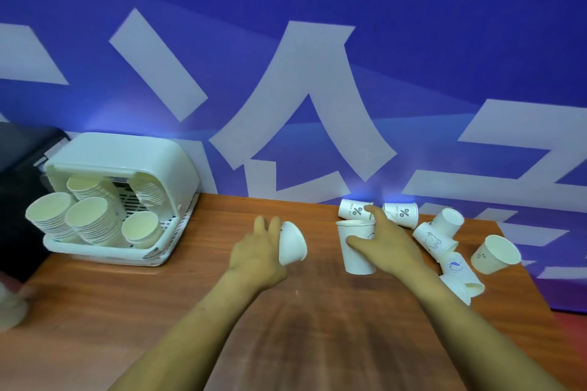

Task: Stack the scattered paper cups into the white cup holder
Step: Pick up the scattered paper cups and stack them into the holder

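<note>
Left hand [259, 247] gripped a small cup [293, 244], tilted with its mouth facing right — the holder [127, 152] lay well off to its left, at the table's [206, 263] back edge, nothing between. Right hand [386, 246] closed around an upright cup [354, 247]. Loose cups [435, 240] — most tipped over — crowded just beyond and right of it. Stacks [87, 224] already filled the holder.
</note>
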Tool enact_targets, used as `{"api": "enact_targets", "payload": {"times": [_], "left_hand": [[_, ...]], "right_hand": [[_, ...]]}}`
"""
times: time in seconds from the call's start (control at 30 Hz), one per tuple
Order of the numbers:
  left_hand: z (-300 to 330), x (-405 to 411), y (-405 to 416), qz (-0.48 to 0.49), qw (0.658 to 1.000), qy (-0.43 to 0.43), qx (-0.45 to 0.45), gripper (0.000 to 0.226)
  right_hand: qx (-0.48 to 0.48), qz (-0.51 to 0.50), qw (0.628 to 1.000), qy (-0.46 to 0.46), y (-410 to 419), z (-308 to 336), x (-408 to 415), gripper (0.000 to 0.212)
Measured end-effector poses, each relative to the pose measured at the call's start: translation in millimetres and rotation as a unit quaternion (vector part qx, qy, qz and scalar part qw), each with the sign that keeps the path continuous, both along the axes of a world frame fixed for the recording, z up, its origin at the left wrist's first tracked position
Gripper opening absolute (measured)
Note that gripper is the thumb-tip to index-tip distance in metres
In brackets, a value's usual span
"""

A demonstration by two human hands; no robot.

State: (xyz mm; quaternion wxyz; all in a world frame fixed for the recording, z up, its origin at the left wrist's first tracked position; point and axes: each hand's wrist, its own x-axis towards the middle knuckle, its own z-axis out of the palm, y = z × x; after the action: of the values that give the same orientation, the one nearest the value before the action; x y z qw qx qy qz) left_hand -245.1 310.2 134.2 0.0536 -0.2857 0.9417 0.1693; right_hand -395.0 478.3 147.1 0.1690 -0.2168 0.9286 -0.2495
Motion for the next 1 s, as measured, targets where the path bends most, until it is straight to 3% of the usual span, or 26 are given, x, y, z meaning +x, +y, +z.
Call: {"api": "enact_targets", "payload": {"times": [0.17, 0.47, 0.63, 0.87, 1.0], "left_hand": [[17.8, 49.7, -48.8, -0.017, 0.999, 0.027, 0.014, 0.098], [23.9, 152.8, -147.8, 0.009, 0.987, 0.108, 0.117, 0.105], [26.6, 182.1, -179.4, 0.034, 0.980, 0.139, 0.138, 0.091], [33.7, 194.1, -194.8, 0.051, 0.986, 0.142, 0.068, 0.076], [32.3, 192.9, -197.3, 0.067, 0.985, 0.134, 0.090, 0.085]], "right_hand": [[0.008, 0.002, 1.000, 0.013, -47.6, 19.1, 55.0, 0.074], [0.003, 0.051, 0.998, 0.044, -163.6, 35.0, 163.2, 0.078], [-0.002, 0.058, 0.997, 0.045, -190.8, 34.0, 194.5, 0.077], [0.005, 0.071, 0.997, 0.043, -203.1, 37.5, 194.4, 0.081], [-0.005, 0.093, 0.995, 0.032, -213.3, 34.3, 183.0, 0.082]]}}
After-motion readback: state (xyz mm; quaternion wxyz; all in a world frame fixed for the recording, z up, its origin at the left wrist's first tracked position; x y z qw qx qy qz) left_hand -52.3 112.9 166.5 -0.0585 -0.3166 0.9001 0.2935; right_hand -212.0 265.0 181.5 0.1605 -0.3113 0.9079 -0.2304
